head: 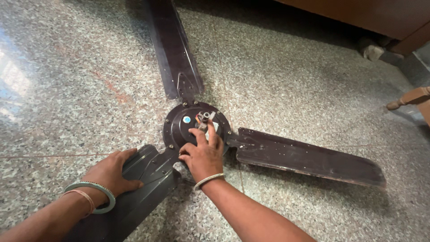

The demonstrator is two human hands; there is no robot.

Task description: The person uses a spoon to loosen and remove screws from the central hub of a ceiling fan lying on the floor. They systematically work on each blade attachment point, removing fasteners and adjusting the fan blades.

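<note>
- Your left hand (111, 172), bangle at the wrist, lies flat and unclenched on the near-left fan blade (134, 197), palm pressing it, gripping nothing.
- Ceiling fan lies on the speckled stone floor (67, 89); its round motor hub (183, 127) sits mid-scene, three dark blades spreading out.
- Your right hand (202, 154) rests on the hub, fingers (199, 136) reaching to the central shaft and wires (204, 118); whether they pinch anything, you cannot tell.
- Far blade (172, 49) points away; right blade (309, 159) stretches right.
- Wooden furniture (380, 18) stands far right.

Right hand (204, 154) hides part of fan hub (181, 123).
</note>
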